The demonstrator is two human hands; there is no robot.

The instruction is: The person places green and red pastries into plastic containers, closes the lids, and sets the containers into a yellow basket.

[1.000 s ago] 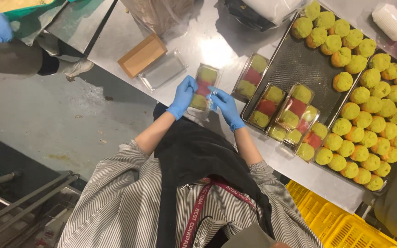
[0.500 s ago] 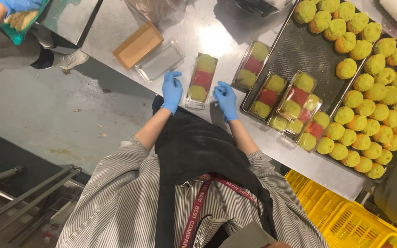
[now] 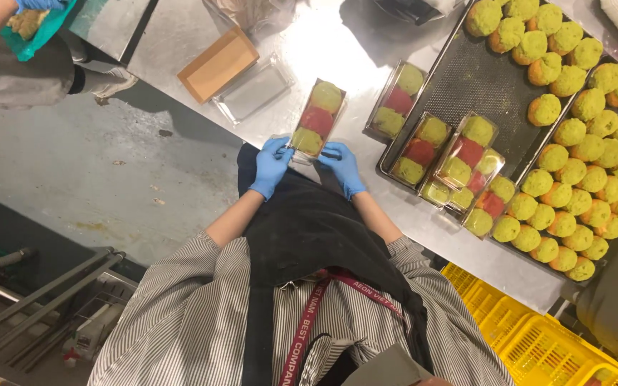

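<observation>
Now the clear cake box (image 3: 316, 119) has been set back on the desk (image 3: 337, 50). Its near end is pinched by left hand (image 3: 271, 166) and right hand (image 3: 342, 167) fingers. Lid likely being pressed closed.

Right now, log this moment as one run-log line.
left hand: gripping near end of clear pastry box | right hand: same end | box: on steel table, three pieces inside | tray: beside
</observation>
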